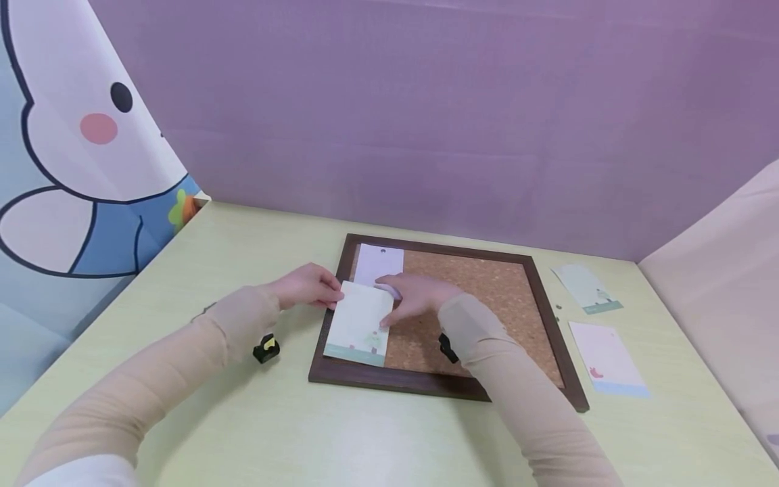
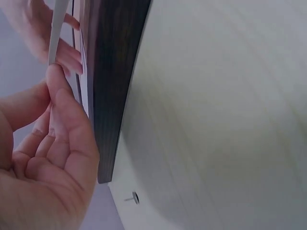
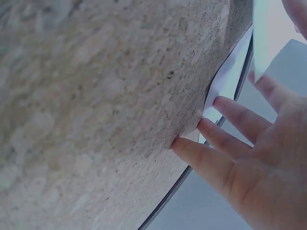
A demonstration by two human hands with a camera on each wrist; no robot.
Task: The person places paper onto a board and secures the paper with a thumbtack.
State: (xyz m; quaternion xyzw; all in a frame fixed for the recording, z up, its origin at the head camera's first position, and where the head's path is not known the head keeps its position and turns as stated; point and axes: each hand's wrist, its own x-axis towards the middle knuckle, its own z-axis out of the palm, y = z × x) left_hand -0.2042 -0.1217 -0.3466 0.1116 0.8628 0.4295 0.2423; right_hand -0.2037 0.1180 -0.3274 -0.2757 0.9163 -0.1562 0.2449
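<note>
Pinching a white card (image 1: 356,314) by its upper left edge between thumb and forefinger of the left hand (image 1: 307,284), with the other fingers folded in toward the palm. Holding it over the left part of a cork board (image 1: 487,297), above the surface at that edge, and overlapping the lower part of a lavender card (image 1: 380,262) there. Reaching across the board with the right hand (image 1: 422,294), fingers spread well apart and nearly straight, curled round nothing; touching the cork and the lavender card with fingertips, with the thumb at the white card's right edge. On the lavender card, near the top, a small dark pin (image 1: 383,251). Around the cork, a dark wooden frame (image 1: 398,380), flat on a pale table (image 1: 359,439). To the right of the frame, on the table, a green-edged card (image 1: 585,287), a blue-edged card (image 1: 608,358) and, close to the frame, two small tacks (image 1: 558,308). Behind the table, a purple curtain (image 1: 426,122); to the left, a cartoon cloth (image 1: 67,155).
</note>
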